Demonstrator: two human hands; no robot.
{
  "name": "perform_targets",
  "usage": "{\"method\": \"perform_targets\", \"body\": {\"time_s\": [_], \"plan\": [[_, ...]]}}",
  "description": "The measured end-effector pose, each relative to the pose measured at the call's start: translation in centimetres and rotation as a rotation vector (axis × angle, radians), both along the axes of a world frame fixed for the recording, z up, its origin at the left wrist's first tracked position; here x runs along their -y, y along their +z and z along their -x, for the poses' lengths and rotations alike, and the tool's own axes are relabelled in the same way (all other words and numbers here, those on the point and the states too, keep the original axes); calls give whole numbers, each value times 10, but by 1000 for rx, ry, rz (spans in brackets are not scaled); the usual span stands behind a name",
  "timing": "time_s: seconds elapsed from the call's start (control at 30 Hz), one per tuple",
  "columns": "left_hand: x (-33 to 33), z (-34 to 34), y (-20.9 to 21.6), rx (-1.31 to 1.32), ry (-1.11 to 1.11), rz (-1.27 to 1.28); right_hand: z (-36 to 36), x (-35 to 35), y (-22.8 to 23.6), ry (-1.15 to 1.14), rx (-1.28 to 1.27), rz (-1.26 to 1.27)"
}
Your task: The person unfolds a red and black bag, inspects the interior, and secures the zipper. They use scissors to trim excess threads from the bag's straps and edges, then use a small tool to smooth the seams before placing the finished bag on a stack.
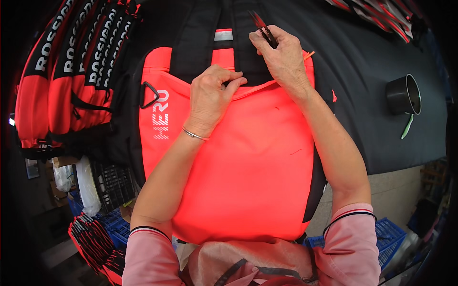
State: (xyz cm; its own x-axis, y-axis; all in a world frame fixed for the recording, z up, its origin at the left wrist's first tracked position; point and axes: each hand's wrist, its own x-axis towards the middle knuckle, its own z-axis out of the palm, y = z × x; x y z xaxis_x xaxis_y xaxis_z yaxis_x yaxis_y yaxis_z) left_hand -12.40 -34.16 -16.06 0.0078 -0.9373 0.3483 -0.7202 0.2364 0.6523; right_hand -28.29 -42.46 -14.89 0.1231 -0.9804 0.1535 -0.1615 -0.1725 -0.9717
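A bright red and black backpack point(248, 167) lies in front of me, its broad red panel facing up and its black straps point(193, 35) running toward the far side. My left hand point(207, 95) pinches the upper edge of the red panel between thumb and fingers. To its right, my right hand point(285, 59) is closed around a pair of dark thread snips point(260, 21), blades pointing away from me above a strap. A short dark thread point(296, 151) rests on the panel's right half. A black triangular ring point(150, 95) sits at the backpack's left side.
Several similar red and black bags point(33, 105) stand in a row at left. On the dark tabletop point(362, 128) at right is a dark metal cup point(398, 95) with a pale green handled tool point(407, 126) beside it. Blue crates point(390, 233) stand below the table.
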Motion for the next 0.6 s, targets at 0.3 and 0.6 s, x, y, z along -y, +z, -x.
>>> {"method": "perform_targets", "body": {"time_s": [0.3, 0.6], "plan": [[4, 0, -9, 86, 86, -8, 2, -18, 2, 135, -221, 234], [-2, -9, -12, -55, 83, -25, 20, -35, 15, 134, -753, 464]]}}
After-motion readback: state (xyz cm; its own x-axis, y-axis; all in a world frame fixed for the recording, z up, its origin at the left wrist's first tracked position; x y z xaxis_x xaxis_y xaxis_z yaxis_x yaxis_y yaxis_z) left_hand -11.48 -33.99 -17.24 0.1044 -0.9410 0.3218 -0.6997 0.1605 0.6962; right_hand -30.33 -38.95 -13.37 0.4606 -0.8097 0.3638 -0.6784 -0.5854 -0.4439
